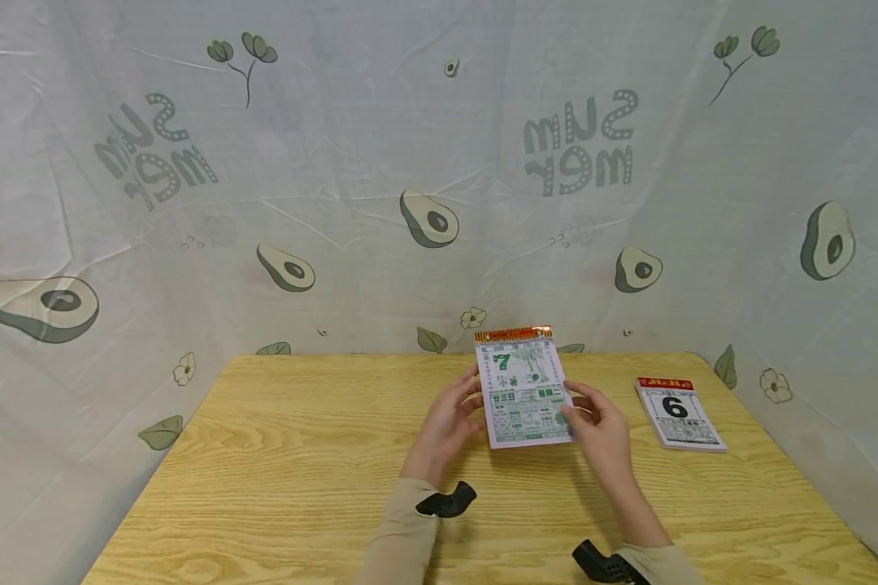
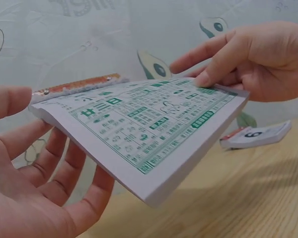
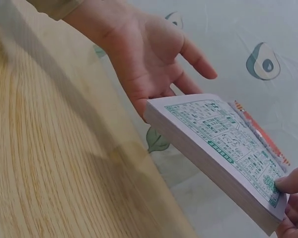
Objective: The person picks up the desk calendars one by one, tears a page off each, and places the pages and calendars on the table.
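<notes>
A thick tear-off calendar (image 1: 527,394) with green print, a large 7 and an orange-red top strip is held tilted above the table. My right hand (image 1: 601,431) pinches its lower right side, the thumb (image 3: 294,179) on the top page and the fingers underneath. At the opposite long side is my left hand (image 1: 446,426). Its slightly bent fingers (image 2: 64,158) reach under the pad, and its thumb (image 2: 12,101) stands apart from the page. The left fingertips are hidden beneath the pad.
A second tear-off calendar (image 1: 680,414), with a red strip and a black 6, lies on the right of the wooden table (image 1: 300,471). Behind the far edge hangs a pale curtain (image 1: 351,276) printed with avocados. Both wrists carry black camera mounts (image 1: 446,500).
</notes>
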The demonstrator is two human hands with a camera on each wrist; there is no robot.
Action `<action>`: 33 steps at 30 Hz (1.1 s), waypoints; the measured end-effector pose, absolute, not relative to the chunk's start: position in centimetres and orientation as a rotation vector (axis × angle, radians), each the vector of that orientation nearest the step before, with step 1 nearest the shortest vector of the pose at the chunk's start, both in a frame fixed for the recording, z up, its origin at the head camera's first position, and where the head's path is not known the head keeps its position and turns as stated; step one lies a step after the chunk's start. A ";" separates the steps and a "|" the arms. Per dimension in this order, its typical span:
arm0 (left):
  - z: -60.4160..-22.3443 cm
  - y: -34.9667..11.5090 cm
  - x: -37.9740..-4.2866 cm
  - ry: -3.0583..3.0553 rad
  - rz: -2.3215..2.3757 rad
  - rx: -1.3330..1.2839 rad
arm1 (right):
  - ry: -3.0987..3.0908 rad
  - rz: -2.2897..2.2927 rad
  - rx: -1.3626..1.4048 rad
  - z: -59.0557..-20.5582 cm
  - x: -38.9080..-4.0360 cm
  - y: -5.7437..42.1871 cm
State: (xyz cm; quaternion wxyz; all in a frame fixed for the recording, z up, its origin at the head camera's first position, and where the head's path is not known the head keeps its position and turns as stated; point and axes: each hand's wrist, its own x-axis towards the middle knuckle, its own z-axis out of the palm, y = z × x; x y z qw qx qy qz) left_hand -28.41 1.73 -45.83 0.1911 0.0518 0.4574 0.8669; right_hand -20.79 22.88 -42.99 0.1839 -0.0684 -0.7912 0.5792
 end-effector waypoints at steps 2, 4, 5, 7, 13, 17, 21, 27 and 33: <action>-45.7 1.5 -28.4 1.300 2.431 0.143 | -2.220 1.632 -0.183 -42.9 -20.7 22.6; -45.7 1.3 -28.4 1.291 2.427 0.148 | -2.219 1.617 -0.174 -42.9 -20.6 22.4; -45.6 1.2 -28.4 1.285 2.423 0.153 | -2.213 1.614 -0.168 -42.9 -20.6 22.3; -45.6 0.9 -28.5 1.282 2.409 0.173 | -2.202 1.605 -0.160 -42.9 -20.5 22.1; -45.5 0.2 -28.7 1.268 2.367 0.225 | -2.158 1.567 -0.114 -43.1 -20.4 21.4; -45.6 -0.1 -28.8 1.287 2.348 0.238 | -2.150 1.526 -0.083 -43.2 -20.2 21.0; -45.6 -0.4 -28.9 1.331 2.347 0.230 | -2.150 1.500 -0.049 -43.4 -20.1 20.7; -45.6 -0.7 -29.0 1.368 2.365 0.229 | -2.109 1.467 0.039 -44.0 -20.4 20.2; -45.7 -1.0 -29.1 1.380 2.380 0.221 | -2.131 1.417 0.071 -44.3 -20.3 19.7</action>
